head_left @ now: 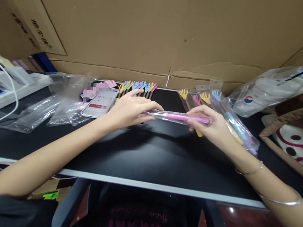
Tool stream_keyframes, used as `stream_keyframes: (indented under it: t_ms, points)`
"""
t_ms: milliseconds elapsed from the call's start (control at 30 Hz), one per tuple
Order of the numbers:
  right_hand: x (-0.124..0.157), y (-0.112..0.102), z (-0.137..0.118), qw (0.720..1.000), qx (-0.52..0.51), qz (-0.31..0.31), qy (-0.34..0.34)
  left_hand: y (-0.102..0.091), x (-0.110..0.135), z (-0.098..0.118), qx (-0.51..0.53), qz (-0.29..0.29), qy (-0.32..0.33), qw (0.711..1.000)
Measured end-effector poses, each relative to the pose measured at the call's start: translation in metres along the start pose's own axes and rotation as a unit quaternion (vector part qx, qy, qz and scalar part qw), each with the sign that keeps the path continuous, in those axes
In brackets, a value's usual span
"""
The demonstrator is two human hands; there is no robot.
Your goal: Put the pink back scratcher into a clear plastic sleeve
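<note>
A back scratcher with a pink handle [174,117], inside a clear plastic sleeve, is held level above the black table. My left hand [131,107] pinches its left end, hiding the tip there. Around the right end of the pink handle, my right hand [207,123] has its fingers closed. Behind my left hand lies a row of back scratchers [138,85] with yellow, blue, purple and pink claw heads. Near my right hand are several more back scratchers in clear sleeves [205,97], their handles partly covered by the hand.
A phone [102,102] showing a timer and crumpled clear plastic bags [62,99] lie to the left, beside a white power strip [17,91] with cables. At right stand a plastic-bagged cup [260,93] and a brown-edged bag [282,117]. Cardboard [161,27] walls the back.
</note>
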State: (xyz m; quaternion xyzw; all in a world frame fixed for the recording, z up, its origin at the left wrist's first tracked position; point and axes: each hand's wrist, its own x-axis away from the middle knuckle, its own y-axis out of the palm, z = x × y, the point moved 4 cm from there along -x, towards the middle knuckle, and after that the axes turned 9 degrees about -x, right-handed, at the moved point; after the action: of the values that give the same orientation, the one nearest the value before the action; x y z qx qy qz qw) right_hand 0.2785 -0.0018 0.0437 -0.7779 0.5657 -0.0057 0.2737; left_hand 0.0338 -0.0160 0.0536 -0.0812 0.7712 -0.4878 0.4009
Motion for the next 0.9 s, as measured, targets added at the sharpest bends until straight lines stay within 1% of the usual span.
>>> stream_keyframes:
  t_ms: [100, 267, 367, 433, 500, 600, 667, 767, 900]
  points:
    - [0.001, 0.002, -0.001, 1.000, -0.006, -0.012, -0.010, 0.000, 0.000, 0.003, 0.001, 0.022, 0.004, 1.000]
    - [0.003, 0.009, 0.002, 0.997, -0.004, -0.070, -0.012, 0.004, 0.000, 0.008, -0.011, 0.035, 0.037, 0.999]
    - [0.004, 0.013, 0.004, 0.994, -0.045, -0.104, -0.002, 0.004, 0.000, 0.012, -0.018, 0.050, 0.056, 0.997]
    - [0.004, 0.013, 0.005, 0.991, -0.083, -0.108, 0.012, 0.003, 0.000, 0.012, -0.009, 0.037, 0.054, 0.998]
    - [0.003, 0.011, 0.005, 0.990, -0.105, -0.090, 0.029, 0.002, 0.000, 0.008, 0.005, 0.010, 0.034, 0.999]
    - [0.001, 0.005, 0.004, 0.992, -0.113, -0.040, 0.047, 0.000, 0.001, -0.002, 0.008, -0.018, -0.006, 1.000]
    - [0.000, -0.001, 0.004, 0.992, -0.120, -0.006, 0.048, -0.001, 0.001, -0.011, -0.004, -0.025, -0.028, 0.999]
    - [-0.002, -0.010, 0.010, 0.989, -0.140, 0.029, 0.039, -0.002, 0.002, -0.023, -0.033, -0.030, -0.054, 0.998]
    - [-0.003, -0.016, 0.019, 0.983, -0.176, 0.044, 0.035, -0.003, 0.002, -0.030, -0.067, -0.028, -0.063, 0.995]
